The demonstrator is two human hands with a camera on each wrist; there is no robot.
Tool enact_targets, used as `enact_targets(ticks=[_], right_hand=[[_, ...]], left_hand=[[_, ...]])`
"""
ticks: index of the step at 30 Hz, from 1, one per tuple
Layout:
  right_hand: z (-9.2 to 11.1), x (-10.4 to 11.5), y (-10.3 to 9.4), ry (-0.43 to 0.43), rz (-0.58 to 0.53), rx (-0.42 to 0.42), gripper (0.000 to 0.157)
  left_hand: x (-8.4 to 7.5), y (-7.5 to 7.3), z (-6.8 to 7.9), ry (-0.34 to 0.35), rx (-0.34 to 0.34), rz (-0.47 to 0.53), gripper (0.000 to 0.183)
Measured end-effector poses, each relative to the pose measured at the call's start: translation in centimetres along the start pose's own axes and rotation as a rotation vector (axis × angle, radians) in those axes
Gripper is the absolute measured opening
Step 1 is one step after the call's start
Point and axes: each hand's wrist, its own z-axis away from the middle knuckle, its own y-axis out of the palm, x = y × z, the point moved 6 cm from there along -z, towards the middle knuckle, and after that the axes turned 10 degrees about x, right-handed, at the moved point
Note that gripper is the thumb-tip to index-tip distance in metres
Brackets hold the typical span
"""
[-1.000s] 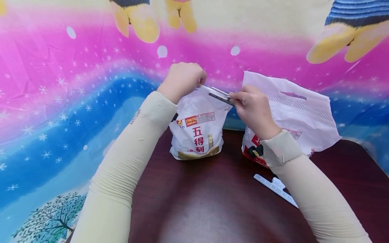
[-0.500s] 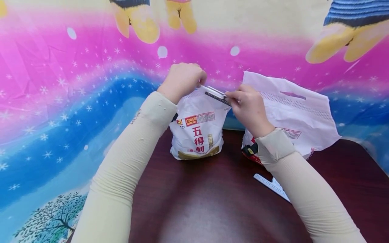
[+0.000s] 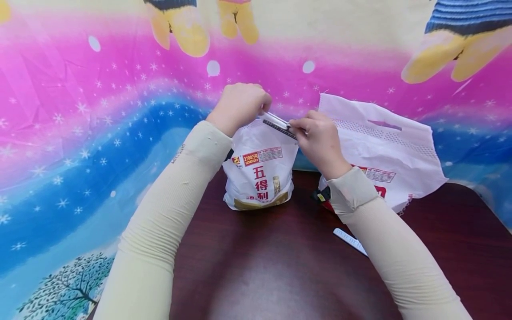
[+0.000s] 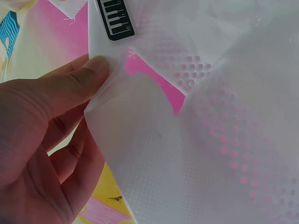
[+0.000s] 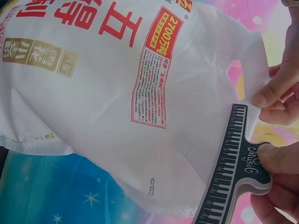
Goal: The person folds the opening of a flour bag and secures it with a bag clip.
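Observation:
A white flour bag (image 3: 260, 178) with red lettering stands upright on the table, its top drawn up between both hands. My left hand (image 3: 242, 104) pinches the bag's top edge beside the handle cutout, thumb in front, as the left wrist view shows. With thumb and fingers my right hand (image 3: 322, 140) pinches the handles of a long black clip (image 5: 226, 163) printed with piano keys and the word Music. The clip's bar lies across the bag's top edge, one end close to the left thumb (image 5: 261, 98).
To the right a second white bag (image 3: 384, 133) stands with its top unfolded and a slot handle showing. A white clip (image 3: 349, 241) lies on the dark wooden table (image 3: 272, 266), partly hidden by the right forearm. A printed cloth (image 3: 132, 111) hangs behind.
My right hand has moved left with the black clip along the bag's top, toward my left hand. The left hand stays put. The right forearm covers more of the white clip.

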Motion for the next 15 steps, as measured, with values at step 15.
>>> enact_targets(ticks=[15], right_hand=[[-0.68,0.27,1.01,0.003,0.014,-0.005,0.012]], left_hand=[[0.37,0.44,-0.36,0.007,-0.017,-0.002,0.017]])
